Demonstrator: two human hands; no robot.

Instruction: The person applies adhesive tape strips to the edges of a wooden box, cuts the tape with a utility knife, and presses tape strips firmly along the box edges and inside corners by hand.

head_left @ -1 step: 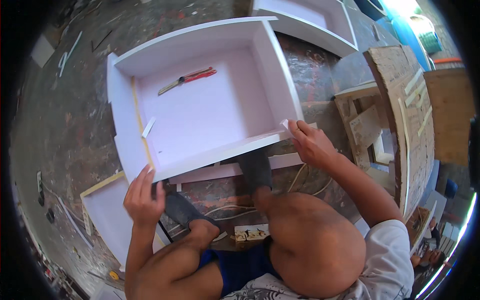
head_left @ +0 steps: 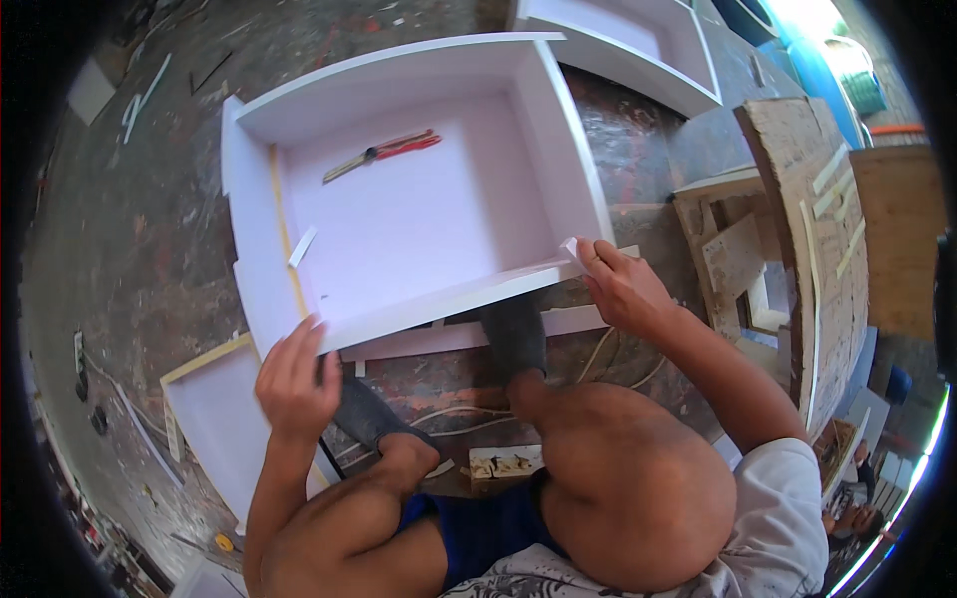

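A white, shallow open box like a drawer (head_left: 399,95) lies tilted in front of my knees. My left hand (head_left: 299,379) is at its near left corner, fingers stretched out with the fingertips against the edge and the thumb apart. At the near right corner, my right hand (head_left: 623,284) is closed in a pinch on a small white strip (head_left: 570,249) that sticks up past the fingers. Inside the box lie a long red-handled tool (head_left: 404,147) with a metal end, its kind unclear, and a short white offcut (head_left: 302,247). A yellowish line (head_left: 281,204) runs along the left inner seam.
Another white box (head_left: 638,55) stands at the far right. A rough wooden frame (head_left: 788,199) rises on the right. Left of my leg lies a white panel (head_left: 219,399) with a yellowish edge. Cables (head_left: 469,411), a wooden block (head_left: 503,463) and scraps lie on the stained floor.
The whole view has shifted a little, so the box and both hands sit slightly farther right in the picture. Both hands remain at the same corners.
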